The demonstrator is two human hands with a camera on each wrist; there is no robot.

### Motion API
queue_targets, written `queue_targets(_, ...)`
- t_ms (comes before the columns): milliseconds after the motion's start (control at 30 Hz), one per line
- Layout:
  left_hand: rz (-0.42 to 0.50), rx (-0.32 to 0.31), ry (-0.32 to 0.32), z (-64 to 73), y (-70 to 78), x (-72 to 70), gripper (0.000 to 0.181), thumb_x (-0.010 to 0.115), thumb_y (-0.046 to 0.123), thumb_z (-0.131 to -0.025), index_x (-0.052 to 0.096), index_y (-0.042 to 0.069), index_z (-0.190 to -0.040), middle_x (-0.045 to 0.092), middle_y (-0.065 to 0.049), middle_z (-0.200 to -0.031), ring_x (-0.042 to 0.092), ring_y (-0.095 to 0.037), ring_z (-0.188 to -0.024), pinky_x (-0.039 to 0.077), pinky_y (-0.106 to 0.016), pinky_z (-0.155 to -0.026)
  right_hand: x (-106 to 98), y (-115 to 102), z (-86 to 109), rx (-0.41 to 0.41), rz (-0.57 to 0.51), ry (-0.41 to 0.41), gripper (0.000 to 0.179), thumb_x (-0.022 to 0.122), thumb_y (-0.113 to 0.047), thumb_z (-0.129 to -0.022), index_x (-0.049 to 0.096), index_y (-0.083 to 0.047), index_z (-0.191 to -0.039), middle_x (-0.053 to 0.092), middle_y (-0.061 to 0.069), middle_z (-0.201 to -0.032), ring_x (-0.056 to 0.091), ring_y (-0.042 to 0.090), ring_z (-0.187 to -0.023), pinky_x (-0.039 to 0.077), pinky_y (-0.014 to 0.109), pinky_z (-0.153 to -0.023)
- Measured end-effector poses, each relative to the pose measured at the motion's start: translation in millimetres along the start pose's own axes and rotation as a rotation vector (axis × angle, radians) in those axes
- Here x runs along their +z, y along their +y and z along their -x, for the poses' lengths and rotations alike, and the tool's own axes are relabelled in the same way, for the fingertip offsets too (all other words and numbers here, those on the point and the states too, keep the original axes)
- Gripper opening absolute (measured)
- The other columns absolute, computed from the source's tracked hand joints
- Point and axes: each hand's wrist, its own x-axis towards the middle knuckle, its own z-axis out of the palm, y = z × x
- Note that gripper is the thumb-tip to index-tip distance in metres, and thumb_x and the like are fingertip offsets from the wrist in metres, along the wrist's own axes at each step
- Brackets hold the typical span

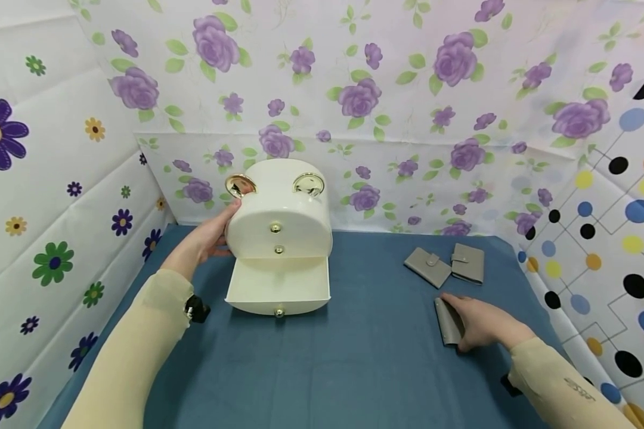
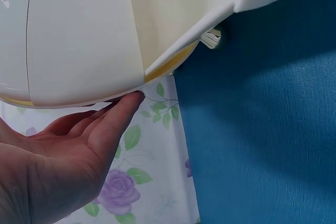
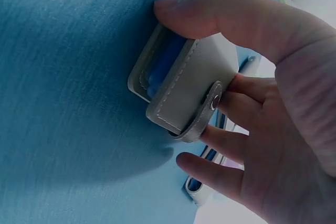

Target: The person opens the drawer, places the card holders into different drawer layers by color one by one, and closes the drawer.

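A small cream drawer box (image 1: 300, 238) with a rounded top and gold rings stands toward the back left of the table. Its bottom drawer (image 1: 276, 280) is pulled out, with a bare floor. My left hand (image 1: 206, 238) rests against the box's left side, and in the left wrist view its extended fingers (image 2: 113, 124) lie along the lower edge. At the right, my right hand (image 1: 488, 322) pinches a grey snap-strap card wallet (image 1: 449, 325) between thumb and fingers. The right wrist view shows that wallet (image 3: 191, 87) tilted on edge over the cloth, its strap near the fingers.
Two more grey wallets, one slanted (image 1: 428, 268) and one more upright (image 1: 468, 265), lie just beyond the right hand. Blue cloth (image 1: 365, 345) covers the table. Floral sheeting (image 1: 386, 149) hangs behind, with patterned sheets at both sides.
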Motion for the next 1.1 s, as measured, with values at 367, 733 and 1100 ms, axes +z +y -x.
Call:
queue_targets(367, -0.002, 0.003, 0.008, 4.3, 2.8, 0.1, 0.118, 0.048, 0.091, -0.09, 0.02, 0.01, -0.172, 0.036, -0.024, -0.168, 0.042, -0.043, -0.151, 0.037, -0.061, -0.12, 1.4, -4.2, -0.8, 0.029, 0.019, -0.022, 0.115, 0.098, -0.019, -0.07, 0.034, -0.001, -0.164, 0.044, 0.038, -0.155, 0.054, 0.054, -0.132, 0.051, 0.065, -0.095)
queue_targets(733, -0.013, 0.007, 0.008, 3.1, 2.0, -0.7, 0.119, 0.047, 0.092, -0.089, 0.022, 0.009, -0.171, 0.038, -0.024, -0.167, 0.044, -0.043, -0.15, 0.039, -0.061, -0.118, 3.9, -3.1, -1.4, -0.007, -0.001, -0.014, 0.115, 0.099, -0.02, -0.067, 0.035, -0.002, -0.161, 0.052, 0.028, -0.147, 0.059, 0.037, -0.115, 0.051, 0.055, -0.085)
queue_targets(1100, -0.011, 0.011, 0.005, 2.2, 1.6, -1.1, 0.119, 0.048, 0.092, -0.089, 0.022, 0.01, -0.171, 0.038, -0.024, -0.166, 0.044, -0.043, -0.149, 0.039, -0.061, -0.118, 3.5, -2.8, -3.7, -0.031, 0.026, 0.035, 0.115, 0.101, -0.02, -0.064, 0.037, -0.004, -0.158, 0.058, 0.021, -0.135, 0.058, 0.03, -0.103, 0.051, 0.053, -0.078)
